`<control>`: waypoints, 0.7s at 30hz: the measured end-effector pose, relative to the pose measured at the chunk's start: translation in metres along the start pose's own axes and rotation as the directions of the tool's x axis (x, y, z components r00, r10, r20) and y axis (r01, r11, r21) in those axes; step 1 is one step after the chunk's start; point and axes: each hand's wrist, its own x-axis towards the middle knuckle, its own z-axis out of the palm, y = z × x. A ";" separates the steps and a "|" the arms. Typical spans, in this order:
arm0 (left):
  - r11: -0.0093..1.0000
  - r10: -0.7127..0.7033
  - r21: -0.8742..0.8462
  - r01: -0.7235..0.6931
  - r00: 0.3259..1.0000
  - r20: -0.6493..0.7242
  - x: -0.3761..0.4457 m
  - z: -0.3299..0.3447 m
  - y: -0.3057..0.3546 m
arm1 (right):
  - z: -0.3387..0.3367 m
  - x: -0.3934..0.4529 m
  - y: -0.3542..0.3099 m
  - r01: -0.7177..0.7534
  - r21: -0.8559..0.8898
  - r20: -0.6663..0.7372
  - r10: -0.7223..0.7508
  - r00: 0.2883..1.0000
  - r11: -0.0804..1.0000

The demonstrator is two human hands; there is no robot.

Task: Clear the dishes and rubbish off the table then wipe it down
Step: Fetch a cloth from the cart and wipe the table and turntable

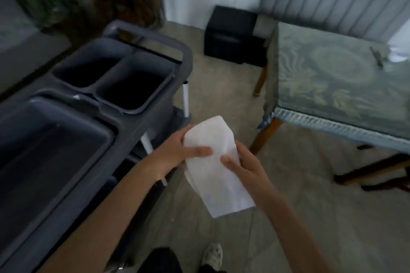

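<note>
A white cloth hangs between my two hands above the floor, in the gap between the cart and the table. My left hand grips its upper left side with the thumb laid across the front. My right hand pinches its right edge, thumb on the front. The table stands to the right under a green patterned cover with a clear sheet on top. On its far right part lie a thin dark utensil and something white at the frame edge.
A grey service cart fills the left side, with one large tub near me and two smaller dark bins behind it. A black box sits on the floor by the wall. Dark chair legs stick out under the table.
</note>
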 end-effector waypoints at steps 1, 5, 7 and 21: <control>1.000 -0.021 -0.024 0.020 0.999 -0.042 0.005 -0.012 0.005 | -0.001 0.023 -0.009 -0.017 -0.043 0.105 0.021 0.994 0.999; 0.983 -0.056 -0.183 -0.030 0.891 -0.450 0.026 -0.068 0.020 | 0.006 0.112 -0.026 -0.012 -0.165 0.357 0.071 0.931 0.986; 0.970 -0.044 -0.219 -0.105 0.811 -0.584 0.041 -0.101 0.027 | 0.015 0.158 -0.024 0.006 -0.166 0.342 0.052 0.938 0.986; 0.749 0.074 0.487 0.451 0.673 -0.736 0.193 -0.214 -0.009 | 0.045 0.355 0.006 0.070 -0.551 0.324 0.136 0.936 0.832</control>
